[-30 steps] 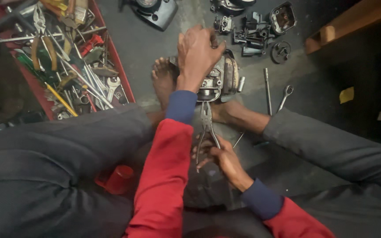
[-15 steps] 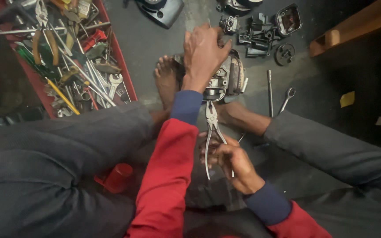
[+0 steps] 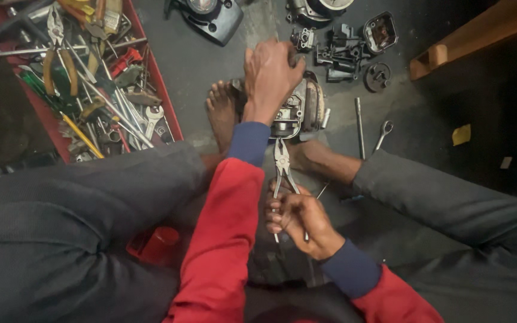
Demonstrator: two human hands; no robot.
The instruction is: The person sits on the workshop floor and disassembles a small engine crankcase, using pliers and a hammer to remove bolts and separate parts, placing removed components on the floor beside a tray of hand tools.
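I sit on the floor with my bare feet around a small metal engine part point(image 3: 299, 110). My left hand point(image 3: 270, 75) presses down on top of it and grips it. My right hand point(image 3: 297, 218) holds the handles of steel pliers point(image 3: 282, 162), whose jaws point up at the underside of the engine part and touch it. My red sleeves with blue cuffs cross the middle of the view.
A red tray point(image 3: 169, 113) at the left holds several pliers, screwdrivers and wrenches. Dismantled engine pieces point(image 3: 345, 51) lie beyond the part. A metal rod point(image 3: 359, 125) and a small wrench point(image 3: 383, 133) lie to the right. A wooden bench edge point(image 3: 480, 33) stands at upper right.
My right hand has slid down the pliers' handles and drawn slightly toward me. My left hand stays on the engine part.
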